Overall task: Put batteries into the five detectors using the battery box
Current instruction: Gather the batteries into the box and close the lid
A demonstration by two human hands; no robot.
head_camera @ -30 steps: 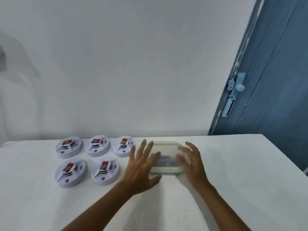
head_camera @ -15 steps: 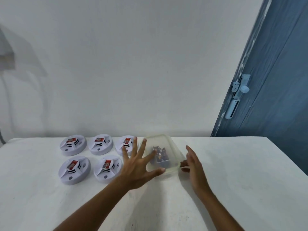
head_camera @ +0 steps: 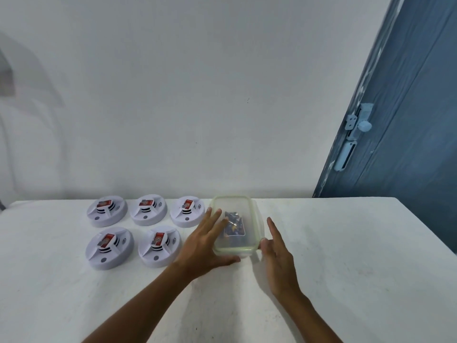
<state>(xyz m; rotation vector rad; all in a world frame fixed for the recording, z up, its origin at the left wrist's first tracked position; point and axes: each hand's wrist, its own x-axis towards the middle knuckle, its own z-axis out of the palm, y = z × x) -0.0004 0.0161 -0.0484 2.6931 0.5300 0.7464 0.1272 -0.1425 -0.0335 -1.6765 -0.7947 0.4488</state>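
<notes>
A clear plastic battery box (head_camera: 249,219) with a pale green-rimmed lid lies on the white table (head_camera: 346,243), its long side pointing away from me. Dark batteries (head_camera: 235,226) show through the lid. My left hand (head_camera: 206,243) lies flat against the box's left side, fingers straight and spread, thumb along the near edge. My right hand (head_camera: 277,253) touches the box's near right corner with straight fingers. Several white round detectors sit left of the box in two rows, the nearest one (head_camera: 159,246) just beside my left hand; each shows a red part on top.
A plain white wall stands behind the table. A blue door (head_camera: 408,120) with a pale latch (head_camera: 356,125) is at the right. The table's right edge runs near the door.
The box has turned from lying crosswise to pointing lengthwise away from me. Both hands stayed at its sides, the right one now at the near right corner.
</notes>
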